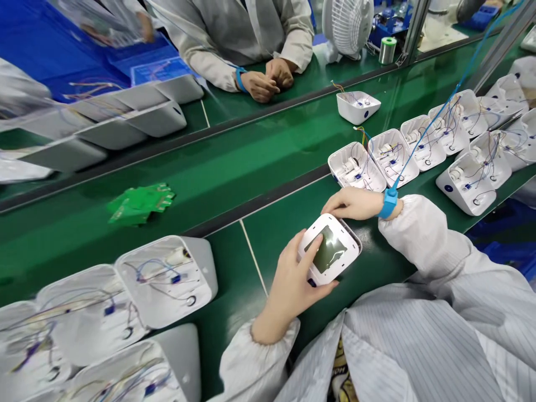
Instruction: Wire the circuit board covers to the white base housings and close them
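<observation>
A white device housing with a grey-green display (329, 258) is tilted up in front of me, just above the green bench. My left hand (288, 276) is closed around its left side, with one finger lying on the screen and the thumb along the lower edge. At the far top edge, my right hand (352, 202) grips the housing with bent fingers; some fingertips are hidden behind it. A blue wrist strap (389, 202) with a coiled cord circles my right wrist. Close beyond that hand stands an open white housing (355, 167) with wires inside.
Several wired white housings (422, 142) stand in rows at right, others (167, 282) at left. Green circuit boards (140, 204) lie on the conveyor belt (234, 156), and one housing (358, 107) sits farther along. Across it rest a co-worker's hands (268, 81), beside a fan (347, 28).
</observation>
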Tool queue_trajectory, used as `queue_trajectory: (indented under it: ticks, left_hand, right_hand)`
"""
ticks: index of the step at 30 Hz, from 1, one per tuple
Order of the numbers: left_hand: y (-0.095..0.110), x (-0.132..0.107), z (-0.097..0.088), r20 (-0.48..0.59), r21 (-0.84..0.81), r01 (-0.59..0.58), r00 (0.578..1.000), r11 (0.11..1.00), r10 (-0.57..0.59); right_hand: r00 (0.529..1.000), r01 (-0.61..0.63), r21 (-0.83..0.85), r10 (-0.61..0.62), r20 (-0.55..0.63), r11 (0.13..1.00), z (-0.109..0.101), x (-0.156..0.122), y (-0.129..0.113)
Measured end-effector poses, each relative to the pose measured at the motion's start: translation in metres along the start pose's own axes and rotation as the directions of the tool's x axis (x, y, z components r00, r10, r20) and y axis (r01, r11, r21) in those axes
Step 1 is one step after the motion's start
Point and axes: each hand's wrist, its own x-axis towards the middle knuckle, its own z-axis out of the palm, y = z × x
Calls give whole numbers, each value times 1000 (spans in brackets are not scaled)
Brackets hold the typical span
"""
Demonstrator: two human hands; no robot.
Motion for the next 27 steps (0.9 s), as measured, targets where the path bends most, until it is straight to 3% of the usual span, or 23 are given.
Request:
queue_trajectory:
  ticks: [3, 6, 9, 12, 15, 18, 21, 24, 27]
  left_hand:
    - [-2, 0, -2, 52, 36, 3, 999, 999, -4]
    - [-1, 5, -1, 91, 66, 21, 995, 998, -27]
    - [5, 15, 6, 58, 106, 25, 998, 994, -31]
    - [12, 24, 14, 11, 135, 21, 1000, 991, -23]
    - [14, 27, 17, -9, 124, 52, 999, 991, -52]
    - [15, 27, 18, -63, 131, 156, 987, 979, -149]
    - [19, 33, 20, -195, 138, 381, 915, 914, -352]
    - [29, 35, 24, -272, 132, 513, 842, 848, -466]
    - [39, 23, 32, -270, 132, 536, 829, 834, -490]
  right_hand:
    - [984, -66, 354, 120, -132, 933, 10, -5, 3]
    - [945, -86, 623, 262, -197, 778, 39, -12, 3]
    - [930, -66, 766, 317, -184, 639, 62, -16, 3]
    - [924, -52, 812, 336, -182, 581, 66, -16, 3]
    - [914, -82, 760, 353, -201, 645, 62, -18, 5]
    - [859, -108, 603, 379, -344, 791, 67, -32, 9]
    - [825, -158, 349, 318, -468, 924, 81, -53, 12]
    - [886, -170, 80, 188, -424, 982, 89, -64, 13]
    - [948, -161, 73, 175, -266, 984, 77, -55, 14]
